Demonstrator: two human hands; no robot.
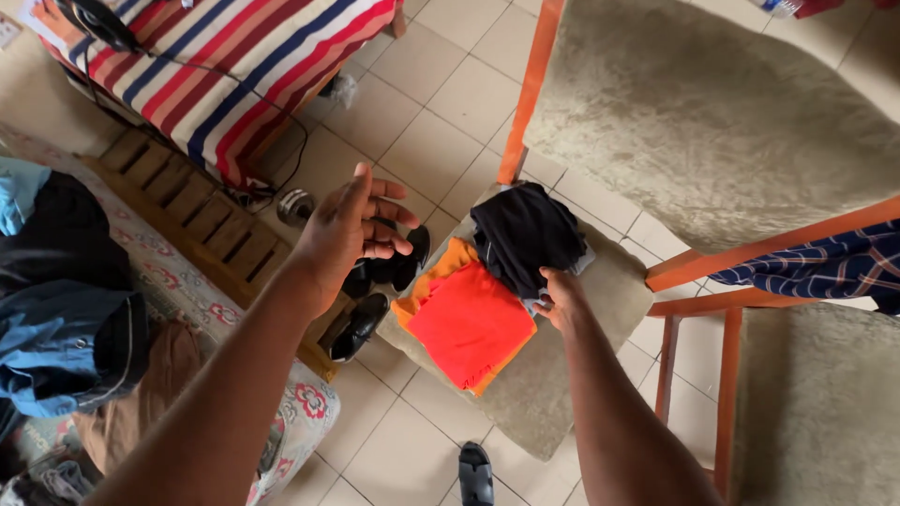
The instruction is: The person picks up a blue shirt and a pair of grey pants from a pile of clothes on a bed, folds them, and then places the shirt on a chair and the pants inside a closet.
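While my right hand (561,298) pinches the dark garment (525,234) on the cushion (544,394), I'm mid-stacking.
My left hand (352,225) hovers, fingers loosely spread; the red folded cloth (469,323) lies just left, and squaring the pile probably needs both hands.

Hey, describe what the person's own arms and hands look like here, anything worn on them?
Both forearms are bare, with no sleeves in view. The left hand and right hand wear no gloves, and no watch, bracelet or ring is visible on either.
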